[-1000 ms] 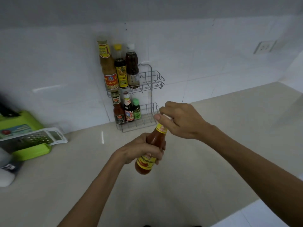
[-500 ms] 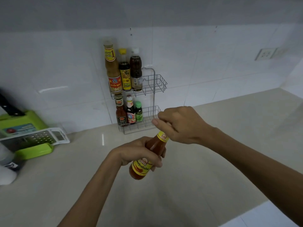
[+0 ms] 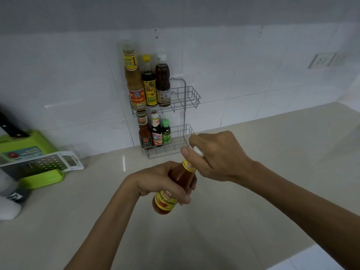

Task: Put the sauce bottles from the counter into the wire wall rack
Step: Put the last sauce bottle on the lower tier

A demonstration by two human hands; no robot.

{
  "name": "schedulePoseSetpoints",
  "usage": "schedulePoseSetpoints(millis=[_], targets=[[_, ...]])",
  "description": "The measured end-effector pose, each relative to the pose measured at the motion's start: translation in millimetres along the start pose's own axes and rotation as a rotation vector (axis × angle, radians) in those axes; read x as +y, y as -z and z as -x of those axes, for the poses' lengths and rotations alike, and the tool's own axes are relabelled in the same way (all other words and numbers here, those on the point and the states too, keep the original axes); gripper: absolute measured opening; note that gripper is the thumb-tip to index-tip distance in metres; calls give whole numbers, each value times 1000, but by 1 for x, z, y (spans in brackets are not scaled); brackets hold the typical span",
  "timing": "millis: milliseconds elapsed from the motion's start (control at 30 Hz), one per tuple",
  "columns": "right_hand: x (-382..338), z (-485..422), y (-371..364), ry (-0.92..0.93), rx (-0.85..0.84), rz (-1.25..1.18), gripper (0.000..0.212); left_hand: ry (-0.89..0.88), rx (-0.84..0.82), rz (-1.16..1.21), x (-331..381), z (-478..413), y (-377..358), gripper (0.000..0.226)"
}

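You held the chili sauce bottle [image 3: 176, 184] tilted: L hand [image 3: 161, 180] wrapped its body, R hand [image 3: 216, 154] fingers closed on the white cap [image 3: 198, 151], prob. tightening before racking in the wire rack [image 3: 187, 98].

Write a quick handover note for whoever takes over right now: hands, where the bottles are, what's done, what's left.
Left hand: gripping the body of the red chilli sauce bottle with the yellow label, held tilted above the beige counter.
Right hand: closed around that bottle's white cap.
Silver wire wall rack: three tall bottles on the upper shelf, three small ones on the lower, all on the left side; right side of both shelves free.
Done: six bottles racked.
Left: place the held bottle in a free slot. No other sauce bottles visible on the counter.
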State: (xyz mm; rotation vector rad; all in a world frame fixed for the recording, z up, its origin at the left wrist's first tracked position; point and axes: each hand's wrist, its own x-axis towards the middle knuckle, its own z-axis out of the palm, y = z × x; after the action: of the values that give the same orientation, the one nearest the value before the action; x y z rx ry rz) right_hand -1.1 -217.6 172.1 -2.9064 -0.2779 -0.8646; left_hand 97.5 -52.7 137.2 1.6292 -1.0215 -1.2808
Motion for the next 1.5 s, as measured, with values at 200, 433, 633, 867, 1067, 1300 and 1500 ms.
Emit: schedulePoseSetpoints(millis=[200,433,633,867,1067,1300,1500], targets=[[12,-19,-10,-441,-436,-12,58,104,638,-133,-11,-30,-19,29],[12,-25,-33,-221,-74,-100,23,51,450,42,-9,-34,-12,24],[33,-37,-46,-629,-417,-512,46,106,684,49,-33,-60,-5,40],[45,-34,-77,-616,-413,-649,30,56,618,43,-47,-75,32,50],[65,-44,-125,-703,-102,-624,27,164,654,-168,-73,-97,98,76],[100,-79,-179,-808,60,-701,21,251,798,-157,-96,-134,155,43],[129,-103,-235,-881,-87,-649,23,339,856,-169,-110,-165,174,32]])
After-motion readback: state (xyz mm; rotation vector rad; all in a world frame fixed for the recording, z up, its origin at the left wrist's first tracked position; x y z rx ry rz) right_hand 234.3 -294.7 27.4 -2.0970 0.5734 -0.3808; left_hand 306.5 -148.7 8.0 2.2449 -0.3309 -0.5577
